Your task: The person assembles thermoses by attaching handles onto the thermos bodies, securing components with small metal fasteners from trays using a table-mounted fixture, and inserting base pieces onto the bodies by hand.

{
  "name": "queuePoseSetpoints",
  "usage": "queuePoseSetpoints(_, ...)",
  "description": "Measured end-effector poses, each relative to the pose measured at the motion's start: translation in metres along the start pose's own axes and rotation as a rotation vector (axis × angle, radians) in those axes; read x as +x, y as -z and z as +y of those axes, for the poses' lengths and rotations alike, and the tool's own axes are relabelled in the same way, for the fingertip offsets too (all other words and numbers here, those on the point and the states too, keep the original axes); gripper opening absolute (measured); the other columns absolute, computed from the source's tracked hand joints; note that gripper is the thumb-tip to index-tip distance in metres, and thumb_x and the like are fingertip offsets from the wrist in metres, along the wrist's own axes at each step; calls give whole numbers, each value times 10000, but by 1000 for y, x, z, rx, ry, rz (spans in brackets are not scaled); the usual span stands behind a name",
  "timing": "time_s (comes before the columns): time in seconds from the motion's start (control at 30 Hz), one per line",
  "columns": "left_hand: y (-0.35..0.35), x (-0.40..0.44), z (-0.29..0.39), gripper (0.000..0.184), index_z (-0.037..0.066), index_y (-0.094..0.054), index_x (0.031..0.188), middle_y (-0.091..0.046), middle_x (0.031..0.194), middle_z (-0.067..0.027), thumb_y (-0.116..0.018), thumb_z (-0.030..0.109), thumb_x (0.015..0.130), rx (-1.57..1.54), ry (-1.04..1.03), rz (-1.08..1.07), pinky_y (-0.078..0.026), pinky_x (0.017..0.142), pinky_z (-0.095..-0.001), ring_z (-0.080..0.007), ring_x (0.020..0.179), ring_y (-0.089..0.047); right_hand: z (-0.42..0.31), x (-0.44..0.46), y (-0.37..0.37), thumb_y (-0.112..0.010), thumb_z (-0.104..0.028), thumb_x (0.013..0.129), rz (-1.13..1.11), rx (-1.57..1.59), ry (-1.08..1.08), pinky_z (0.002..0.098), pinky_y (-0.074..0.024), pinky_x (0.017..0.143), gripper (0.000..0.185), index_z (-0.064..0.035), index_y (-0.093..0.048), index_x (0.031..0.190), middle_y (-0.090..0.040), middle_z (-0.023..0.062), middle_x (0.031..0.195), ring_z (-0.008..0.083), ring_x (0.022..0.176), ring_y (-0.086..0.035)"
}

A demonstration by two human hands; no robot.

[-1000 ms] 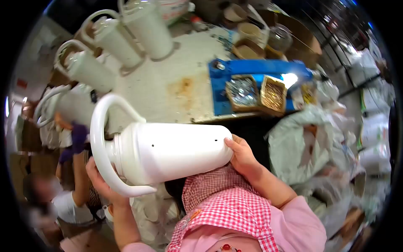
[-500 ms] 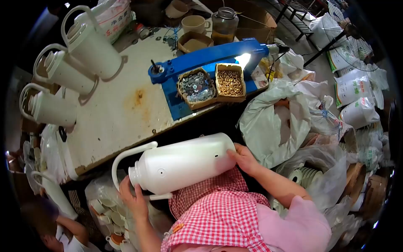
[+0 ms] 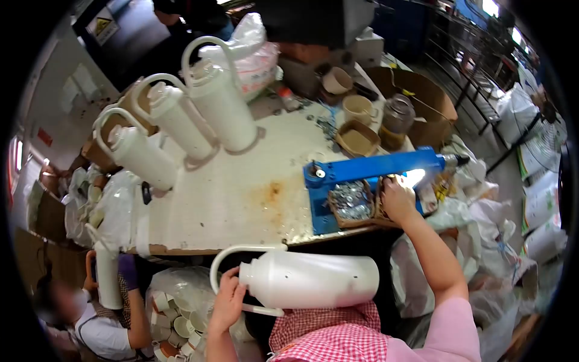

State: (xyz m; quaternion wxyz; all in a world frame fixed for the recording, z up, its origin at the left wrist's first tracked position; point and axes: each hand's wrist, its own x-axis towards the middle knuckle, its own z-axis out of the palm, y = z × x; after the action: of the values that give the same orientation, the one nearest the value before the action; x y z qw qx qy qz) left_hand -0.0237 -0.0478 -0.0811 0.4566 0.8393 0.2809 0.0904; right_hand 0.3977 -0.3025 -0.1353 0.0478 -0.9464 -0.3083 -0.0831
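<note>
A white thermos flask body lies on its side across my lap, small holes showing in its wall. Its curved white handle loops around the neck end. My left hand is closed around that neck and handle. My right hand reaches into a small cardboard box of brass-coloured pieces, fingers bunched downward; their tips are hidden. Beside it, another box holds metal washers. Both boxes stand at a blue bench press with a lit lamp.
Three white thermos flasks stand at the table's back left. A glass jar, a beige cup and an open carton are behind the press. White sacks lie at right. A co-worker holds a flask at lower left.
My right hand has left the flask's base and moved up into the box of brass-coloured pieces. My left hand still holds the neck end. The camera view has shifted left and upward.
</note>
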Motion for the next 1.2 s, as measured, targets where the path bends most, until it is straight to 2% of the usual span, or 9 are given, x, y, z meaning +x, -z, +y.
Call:
queuePoseSetpoints(0.13,-1,3,-2,259,-28,-633,1113,-440,1360,-183,-518,172,994,-24,-4,15,-411,1049,-405,-322,1247,-482,9,-1,1,-639,-147,826,154,260,162,457,-522,837,196,-39,-666,988,-661,162,1068,359,978,-646)
queuePoseSetpoints(0.23,-10,-7,-3,251,-27,-591,1126,-457,1282,-154,-532,168,979,-103,21,91,-386,1059,-384,-286,1196,-464,17,-2,-13,-634,-158,835,60,295,69,498,-527,772,170,-80,-677,980,-692,167,949,382,903,-668)
queuePoseSetpoints(0.3,-10,-18,-11,261,5,-511,1182,-466,1203,-120,-536,124,951,-163,207,93,-380,1046,-375,-251,1164,-459,23,-7,-17,-606,-192,875,-47,335,48,494,-529,782,184,-85,-677,1006,-695,155,1009,377,934,-667)
queuePoseSetpoints(0.37,-10,-26,31,422,27,-436,1350,-480,1257,-111,-536,130,952,-282,264,110,-373,1049,-367,-229,1169,-466,25,-4,-16,-588,-190,888,-121,332,2,457,-522,827,195,-75,-684,1013,-694,168,1004,368,971,-657)
queuePoseSetpoints(0.47,-18,-35,1,496,38,-401,1431,-461,1342,-126,-533,158,968,-197,196,175,-374,1062,-378,-239,1224,-450,20,7,0,-637,-139,824,-25,404,48,444,-523,848,209,-75,-689,1016,-691,150,1020,361,969,-657)
queuePoseSetpoints(0.73,-24,-28,-8,471,37,-425,1425,-449,1368,-132,-511,251,1014,-140,158,229,-356,1085,-397,-260,1265,-438,23,1,5,-696,-133,791,-25,533,-51,403,-546,771,147,-71,-692,924,-719,98,853,301,823,-695)
queuePoseSetpoints(0.83,-25,-25,-8,471,23,-423,1422,-447,1380,-139,-503,256,1021,-134,148,230,-341,1100,-402,-266,1280,-433,22,-3,13,-757,-77,794,65,755,-70,308,-529,706,157,-44,-697,936,-724,78,835,169,728,-671)
queuePoseSetpoints(0.97,-25,-20,-11,467,16,-424,1419,-443,1388,-139,-497,254,1024,-207,186,205,-324,1114,-404,-267,1285,-429,26,-10,16,-765,-104,816,94,703,-119,288,-516,674,173,-42,-698,963,-719,49,838,128,699,-640)
queuePoseSetpoints(1.2,-26,-12,-10,446,44,-448,1413,-452,1347,-116,-509,245,1019,-197,178,226,-327,1106,-391,-249,1260,-433,27,-15,19,-715,-141,829,112,727,-50,306,-529,693,133,-63,-694,934,-719,84,840,185,760,-683)
